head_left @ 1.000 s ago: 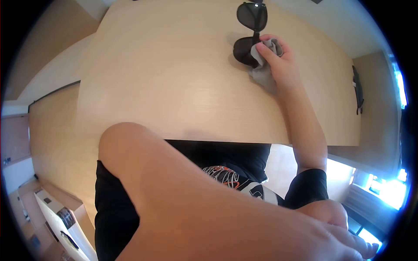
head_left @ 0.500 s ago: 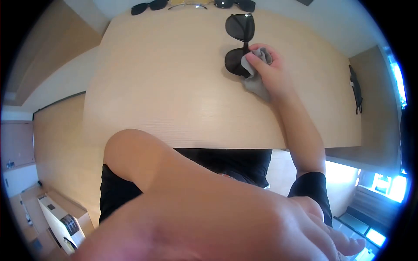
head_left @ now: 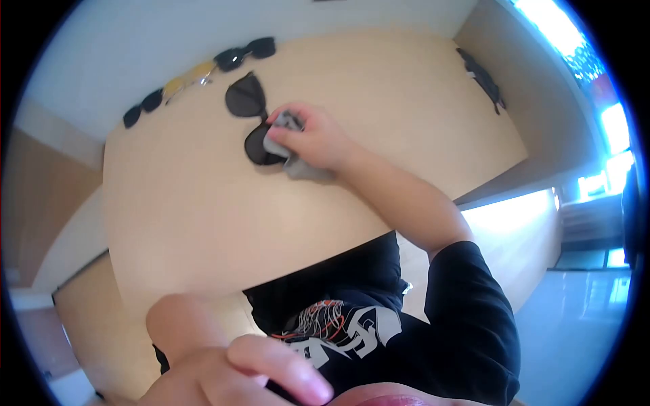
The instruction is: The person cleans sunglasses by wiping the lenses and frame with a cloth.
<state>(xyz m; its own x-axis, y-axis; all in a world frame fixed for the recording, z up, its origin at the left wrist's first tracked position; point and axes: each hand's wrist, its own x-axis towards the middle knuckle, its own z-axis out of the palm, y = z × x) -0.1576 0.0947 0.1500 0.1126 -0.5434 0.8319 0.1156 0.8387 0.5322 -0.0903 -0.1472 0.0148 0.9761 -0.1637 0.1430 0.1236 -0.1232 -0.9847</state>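
Head view: our view has swung, and the far row of eyewear shows more fully. Our left hand (head_left: pixel 237 369) has pulled in from the lower right to low centre, close to the camera. Fingers bent; palm hidden, so can't tell whether it holds anything.

Our right hand (head_left: pixel 325 142) still has its fingers closed on the gray cloth (head_left: pixel 299 168), thumb pressing it on the nearer lens of the black sunglasses (head_left: pixel 245 97). Contact looks kept, so the change is mostly view and left arm. That pair is over the wooden table (head_left: pixel 257 223), in front of the row: dark sunglasses (head_left: pixel 152 101), thin-framed glasses (head_left: pixel 203 82), another dark pair (head_left: pixel 261 47).
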